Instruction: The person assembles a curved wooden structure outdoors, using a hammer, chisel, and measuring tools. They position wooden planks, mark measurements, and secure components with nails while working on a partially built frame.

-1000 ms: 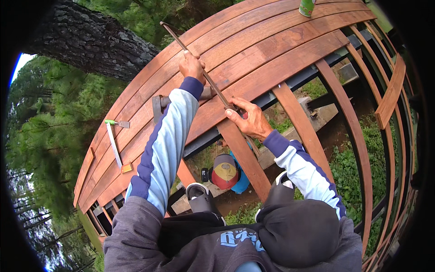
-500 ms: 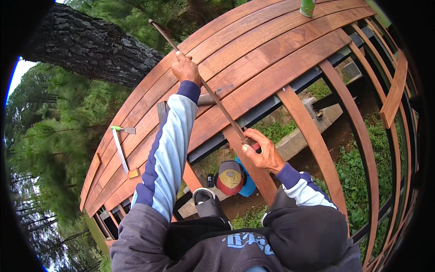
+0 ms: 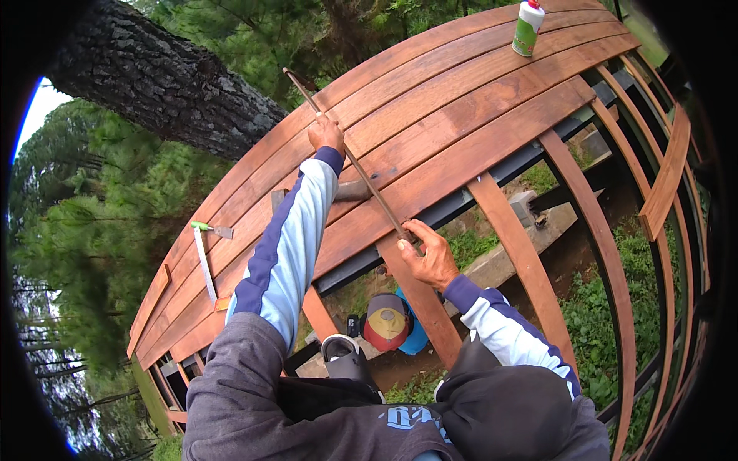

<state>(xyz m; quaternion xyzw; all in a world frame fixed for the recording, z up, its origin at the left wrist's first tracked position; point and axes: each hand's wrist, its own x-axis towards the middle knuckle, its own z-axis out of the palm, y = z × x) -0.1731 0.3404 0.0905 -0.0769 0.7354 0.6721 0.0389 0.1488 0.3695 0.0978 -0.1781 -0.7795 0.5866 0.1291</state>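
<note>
Both my hands are on a long, rusty bar clamp (image 3: 363, 170), which slants across the reddish deck boards (image 3: 446, 127). My left hand (image 3: 327, 134) is wrapped round its bar near the far end, where a short jaw sticks out. Lower down, my right hand (image 3: 430, 257) grips the near end with thumb and fingers, over the inner edge of the laid boards. Under the bar lies a thick wooden handle (image 3: 354, 190); its head is partly hidden by my left sleeve.
A scraper (image 3: 223, 232) with a green handle and a try square (image 3: 205, 265) lie at left. A white-and-green bottle (image 3: 527, 31) stands far right. Open gaps separate the joists (image 3: 526, 265); a loose board (image 3: 666, 173) rests across some. A cap (image 3: 387, 323) sits below. A tree trunk (image 3: 169, 84) borders the deck.
The view has shifted slightly, showing more of the bottle. My right hand has moved a little left with the clamp's near end; both hands keep their hold.
</note>
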